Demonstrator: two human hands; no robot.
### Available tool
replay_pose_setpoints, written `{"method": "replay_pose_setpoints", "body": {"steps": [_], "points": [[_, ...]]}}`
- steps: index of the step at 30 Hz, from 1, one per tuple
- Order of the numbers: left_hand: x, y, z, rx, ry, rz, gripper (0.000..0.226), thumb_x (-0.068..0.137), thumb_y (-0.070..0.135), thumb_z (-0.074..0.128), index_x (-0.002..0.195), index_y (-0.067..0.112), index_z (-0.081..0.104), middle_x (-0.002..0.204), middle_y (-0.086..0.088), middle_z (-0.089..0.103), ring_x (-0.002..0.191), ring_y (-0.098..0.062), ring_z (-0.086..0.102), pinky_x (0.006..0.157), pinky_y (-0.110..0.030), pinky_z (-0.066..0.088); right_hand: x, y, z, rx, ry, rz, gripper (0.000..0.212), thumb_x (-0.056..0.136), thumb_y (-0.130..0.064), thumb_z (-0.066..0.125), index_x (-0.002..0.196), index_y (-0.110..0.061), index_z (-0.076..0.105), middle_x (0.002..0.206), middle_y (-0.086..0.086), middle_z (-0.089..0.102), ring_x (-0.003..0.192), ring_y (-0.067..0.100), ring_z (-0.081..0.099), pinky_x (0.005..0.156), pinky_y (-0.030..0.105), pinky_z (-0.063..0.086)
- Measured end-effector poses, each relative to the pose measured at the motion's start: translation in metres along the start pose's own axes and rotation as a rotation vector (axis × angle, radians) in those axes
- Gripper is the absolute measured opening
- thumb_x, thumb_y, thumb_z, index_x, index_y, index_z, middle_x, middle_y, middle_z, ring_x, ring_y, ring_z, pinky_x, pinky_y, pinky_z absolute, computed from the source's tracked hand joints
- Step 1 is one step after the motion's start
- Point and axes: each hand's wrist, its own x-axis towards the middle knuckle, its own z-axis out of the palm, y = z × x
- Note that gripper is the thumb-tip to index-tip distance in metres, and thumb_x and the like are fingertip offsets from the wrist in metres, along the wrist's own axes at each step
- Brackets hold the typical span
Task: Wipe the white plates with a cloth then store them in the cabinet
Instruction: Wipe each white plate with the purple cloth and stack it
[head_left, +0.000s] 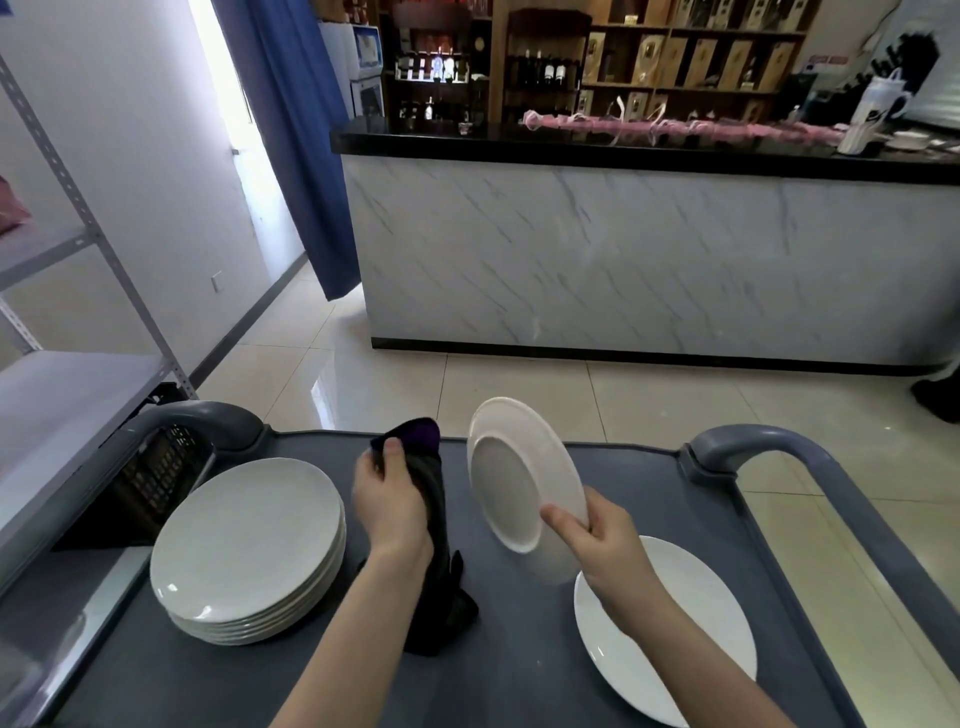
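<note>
White plate (524, 483) held on edge above the cart (519, 675).
My right hand (597, 535) pinches its lower rim; my left hand (389, 499) grips the dark cloth (439, 525) just beside it. Plate stack (249, 545) at left, single plate (675, 623) at right.

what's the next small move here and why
Probably bring the black-and-purple cloth in the left hand across onto the round white plate that the right hand holds tilted by its rim: cloth and plate are apart, so no wiping contact yet.
</note>
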Motion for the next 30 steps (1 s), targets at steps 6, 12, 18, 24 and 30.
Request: {"method": "replay_pose_setpoints", "body": {"steps": [6, 12, 18, 24, 30], "points": [[-0.053, -0.021, 0.016, 0.332, -0.591, 0.397, 0.043, 0.101, 0.041, 0.033, 0.143, 0.042, 0.042, 0.146, 0.023, 0.045, 0.138, -0.002, 0.039, 0.116, -0.031, 0.027, -0.008, -0.007, 0.020, 0.416, 0.056, 0.125, 0.015, 0.092, -0.012, 0.063, 0.102, -0.004, 0.071, 0.099, 0.021, 0.074, 0.093, 0.032, 0.071, 0.082, 0.045, 0.057], [-0.077, -0.039, -0.009, 0.502, -0.934, 0.648, 0.050, 0.100, 0.043, 0.019, 0.150, 0.038, 0.023, 0.159, 0.027, 0.018, 0.149, 0.001, 0.011, 0.123, -0.033, 0.012, 0.002, -0.020, 0.005, 0.661, 0.101, 0.152, 0.022, 0.096, -0.011, 0.056, 0.112, 0.000, 0.066, 0.105, 0.017, 0.075, 0.096, 0.026, 0.073, 0.072, 0.029, 0.060], [-0.065, -0.016, 0.010, 0.699, -0.987, 0.728, 0.052, 0.101, 0.041, 0.014, 0.153, 0.037, 0.011, 0.161, 0.026, 0.005, 0.148, 0.006, -0.001, 0.123, -0.031, 0.000, -0.009, -0.011, 0.004, 0.695, 0.009, 0.162, 0.035, 0.086, -0.026, 0.061, 0.115, -0.011, 0.072, 0.118, 0.013, 0.072, 0.111, 0.025, 0.068, 0.083, 0.033, 0.060], [-0.030, -0.015, 0.013, 0.814, -0.868, 0.692, 0.052, 0.106, 0.029, 0.026, 0.151, 0.038, 0.002, 0.161, 0.024, -0.003, 0.147, 0.007, -0.007, 0.124, -0.036, 0.005, -0.014, -0.017, -0.004, 0.688, 0.004, 0.165, 0.026, 0.078, -0.023, 0.069, 0.100, -0.012, 0.079, 0.109, 0.015, 0.074, 0.096, 0.022, 0.073, 0.070, 0.028, 0.059], [-0.056, -0.037, -0.018, 0.684, -0.903, 0.750, 0.052, 0.102, 0.033, 0.027, 0.153, 0.031, 0.018, 0.162, 0.020, 0.012, 0.150, -0.001, 0.005, 0.124, -0.039, 0.011, -0.003, -0.023, -0.011, 0.740, 0.130, 0.190, 0.034, 0.076, -0.021, 0.069, 0.105, -0.005, 0.071, 0.108, 0.016, 0.074, 0.093, 0.022, 0.073, 0.074, 0.034, 0.060]]}}
